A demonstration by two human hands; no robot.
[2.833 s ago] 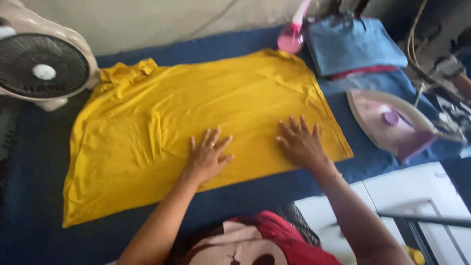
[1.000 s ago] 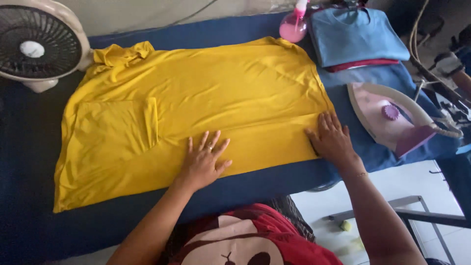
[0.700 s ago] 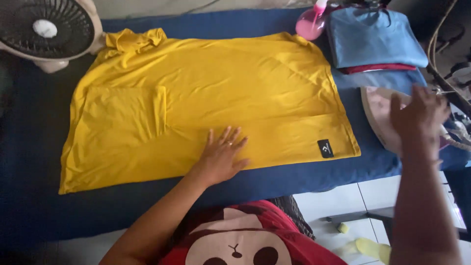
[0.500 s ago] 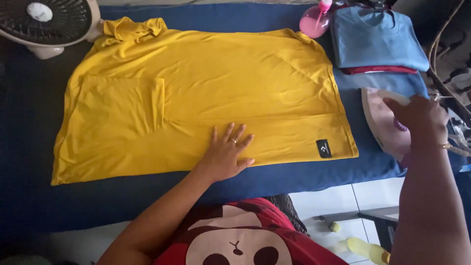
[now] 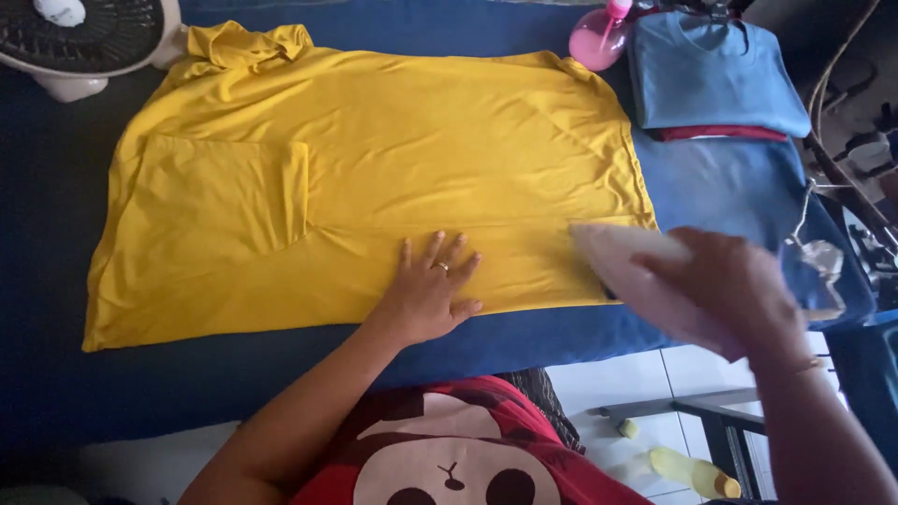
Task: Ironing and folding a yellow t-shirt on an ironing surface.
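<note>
Head view: my left hand [image 5: 432, 292] lies flat and unclenched on the yellow shirt [image 5: 374, 178], near its lower hem. My right hand [image 5: 734, 290] grips the iron [image 5: 629, 269], nose pointing left over the shirt's right edge. Shirt's long axis runs left-right across the blue board [image 5: 234, 374].

Person's own body, head view. Torso covered by a red fabric top [image 5: 468, 449] bearing a large cartoon face print in beige, with dark round eyes and a dark brown outline. Both forearms bare; no sleeves visible. Left hand [image 5: 428, 292] carries a thin metallic ring [image 5: 442, 266] on one finger. Right hand [image 5: 739, 290] blurred; thin bracelet [image 5: 795, 367] at wrist.
</note>
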